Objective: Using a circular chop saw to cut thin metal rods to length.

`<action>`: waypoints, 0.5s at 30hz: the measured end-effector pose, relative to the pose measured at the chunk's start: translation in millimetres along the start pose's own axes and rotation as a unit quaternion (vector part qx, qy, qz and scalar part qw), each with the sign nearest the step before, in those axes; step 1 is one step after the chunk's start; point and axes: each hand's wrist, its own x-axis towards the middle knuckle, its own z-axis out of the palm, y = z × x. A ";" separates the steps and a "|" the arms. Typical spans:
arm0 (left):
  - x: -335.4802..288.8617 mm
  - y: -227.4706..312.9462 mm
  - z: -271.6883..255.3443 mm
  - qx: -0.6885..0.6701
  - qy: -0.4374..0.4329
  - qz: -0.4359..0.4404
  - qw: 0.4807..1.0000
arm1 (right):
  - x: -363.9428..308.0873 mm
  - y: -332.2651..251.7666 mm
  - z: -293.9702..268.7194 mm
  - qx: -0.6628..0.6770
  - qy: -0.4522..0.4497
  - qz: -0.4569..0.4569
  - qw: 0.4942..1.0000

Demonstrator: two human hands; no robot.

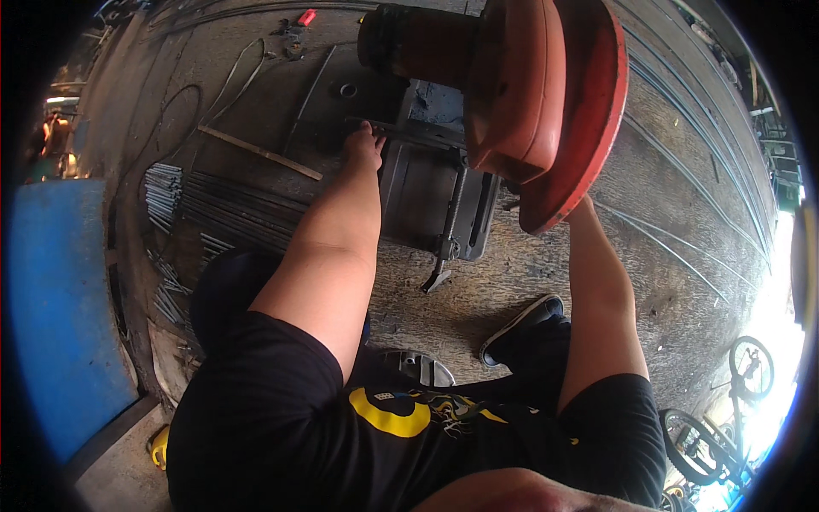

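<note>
A cut-off saw with a red guard (589, 111) and a dark motor housing (418, 43) fills the upper middle. Beneath it lies its dark metal base (418, 192), with a clamp screw (452, 209) and a small handle (436, 280). At the base's left side, my left hand (365, 147) is closed around the end of a dark metal bar (418, 135) that runs across toward the blade area. My right hand (582, 210) reaches up behind the guard's lower edge. Only its wrist side shows; the fingers and anything they touch are hidden.
Bundled metal rods (239, 205) and short cut pieces (163, 196) lie left of the saw. A thin wooden strip (260, 152) is near them. Long rods (682, 102) stretch along the right. A blue panel (64, 307) stands far left, a bicycle (712, 427) lower right.
</note>
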 end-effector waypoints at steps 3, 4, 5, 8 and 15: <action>-8.4 -1.8 -1.0 0.053 -0.026 0.023 0.998 | 3.4 3.0 4.3 0.014 -0.009 0.006 1.000; -11.4 -2.0 0.5 0.060 -0.013 0.029 0.998 | 1.7 3.3 3.6 0.024 -0.005 0.005 1.000; -14.4 -2.1 1.4 0.066 0.000 0.035 0.997 | -0.7 3.1 2.4 0.016 -0.019 -0.007 1.000; -19.0 -2.0 6.8 0.063 0.011 0.043 0.997 | -7.5 3.6 0.8 -0.052 -0.021 -0.034 0.998; -4.8 -21.7 -3.4 0.415 0.092 0.152 0.892 | -23.8 15.7 20.3 -0.038 -0.089 0.007 0.995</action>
